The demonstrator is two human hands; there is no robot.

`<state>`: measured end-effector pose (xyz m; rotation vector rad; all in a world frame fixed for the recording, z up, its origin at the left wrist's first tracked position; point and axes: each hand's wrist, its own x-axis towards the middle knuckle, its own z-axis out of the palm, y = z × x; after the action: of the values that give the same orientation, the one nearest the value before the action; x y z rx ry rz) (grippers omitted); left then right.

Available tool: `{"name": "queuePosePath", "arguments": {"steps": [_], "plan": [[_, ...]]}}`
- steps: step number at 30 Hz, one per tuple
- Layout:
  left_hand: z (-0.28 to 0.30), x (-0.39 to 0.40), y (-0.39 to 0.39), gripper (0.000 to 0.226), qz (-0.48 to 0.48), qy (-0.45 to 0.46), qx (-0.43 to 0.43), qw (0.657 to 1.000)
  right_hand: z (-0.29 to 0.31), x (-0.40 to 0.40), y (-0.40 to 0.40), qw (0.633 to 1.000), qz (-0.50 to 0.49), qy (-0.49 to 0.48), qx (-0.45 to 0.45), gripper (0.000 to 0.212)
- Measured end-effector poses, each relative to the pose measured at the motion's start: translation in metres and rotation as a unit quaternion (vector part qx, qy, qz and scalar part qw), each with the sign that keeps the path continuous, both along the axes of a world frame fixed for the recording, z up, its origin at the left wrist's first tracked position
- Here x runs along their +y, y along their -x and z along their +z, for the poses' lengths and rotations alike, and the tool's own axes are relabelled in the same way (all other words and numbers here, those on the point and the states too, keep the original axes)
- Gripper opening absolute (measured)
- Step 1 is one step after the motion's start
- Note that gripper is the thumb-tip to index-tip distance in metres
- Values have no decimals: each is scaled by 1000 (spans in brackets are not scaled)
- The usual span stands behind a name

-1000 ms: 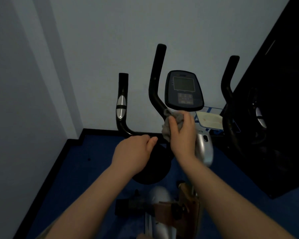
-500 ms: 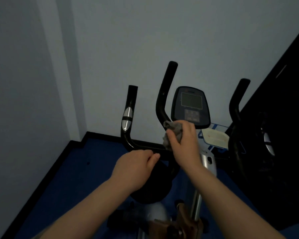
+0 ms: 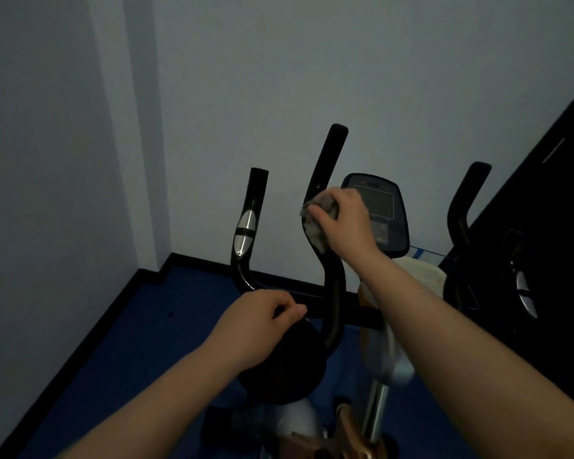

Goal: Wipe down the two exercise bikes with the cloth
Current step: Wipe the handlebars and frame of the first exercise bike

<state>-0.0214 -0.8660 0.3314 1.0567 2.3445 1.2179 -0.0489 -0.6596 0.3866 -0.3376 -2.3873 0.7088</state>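
One bike (image 3: 332, 303) is being wiped, and it looks like lots is left: the screen (image 3: 383, 210) and the other bike (image 3: 461, 226) on the right. The right hand (image 3: 342, 220) squeezes the grey cloth (image 3: 318, 220) around the tall black handle (image 3: 325, 167), higher up than before. The left hand (image 3: 259, 323) stays curled round the crossbar (image 3: 315, 308).

Grey cloth (image 3: 318, 223) is sitting bunched up against the upright black handlebar (image 3: 325, 180) of the exercise bike (image 3: 332, 313), right beside its dark console (image 3: 383, 223). Second bike (image 3: 461, 226) is standing on the right, mostly in shadow.
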Motion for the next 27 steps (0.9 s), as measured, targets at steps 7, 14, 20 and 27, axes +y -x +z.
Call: {"name": "queuePosePath", "arguments": {"steps": [7, 14, 20, 27], "plan": [[0, -1, -2, 28, 19, 5, 19, 1000, -15, -2, 8, 995, -42, 73, 55, 12], [2, -1, -2, 31, 15, -2, 14, 1000, 27, 15, 34, 994, -35, 86, 49, 15], [2, 0, -2, 34, 16, -8, 15, 1000, 12, 17, 25, 999, -22, 41, 29, 13], [2, 0, -2, 36, 14, -11, 24, 1000, 12, 3, 29, 999, -29, -10, 15, 11]]}}
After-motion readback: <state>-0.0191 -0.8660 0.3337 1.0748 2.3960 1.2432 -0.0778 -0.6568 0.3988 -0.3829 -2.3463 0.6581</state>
